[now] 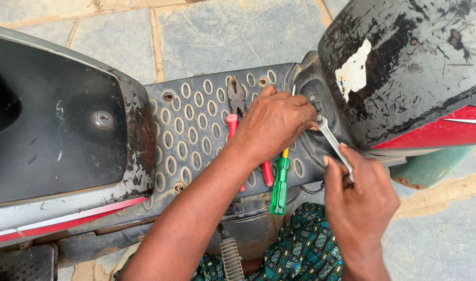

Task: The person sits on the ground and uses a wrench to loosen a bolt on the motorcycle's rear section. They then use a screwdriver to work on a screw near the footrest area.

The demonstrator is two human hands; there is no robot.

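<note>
We're looking straight down on a scooter's grey perforated plastic footboard (196,125), and both hands are in at three o'clock of it. Our right hand (360,200) comes up from five o'clock, fingers clenched around the shaft of a slim silver metal spanner (332,139); its ring end sits up at the dark inner panel (313,104), right against the left hand's fingertips. Whatever bolt it sits on, we can't see: the left hand covers it.

Our left hand (274,122) lies palm down across the middle, fingers curled at the panel. Whether they pinch anything there, we cannot tell.

Under that left hand and forearm lie the tools. Red-handled pliers with dark steel jaws (237,99) poke out at eleven o'clock of the hand; one red grip shows beside the wrist, the other reappears below it. A green translucent-handled screwdriver with a yellow collar (279,187) juts out at six o'clock, its blade hidden.

At nine o'clock, the scuffed black seat-side body (66,130), cut off by the frame. At one o'clock, the scratched black front panel with a torn white sticker (404,57). Green patterned fabric (300,250) shows at six o'clock, over grey paving (222,31).
</note>
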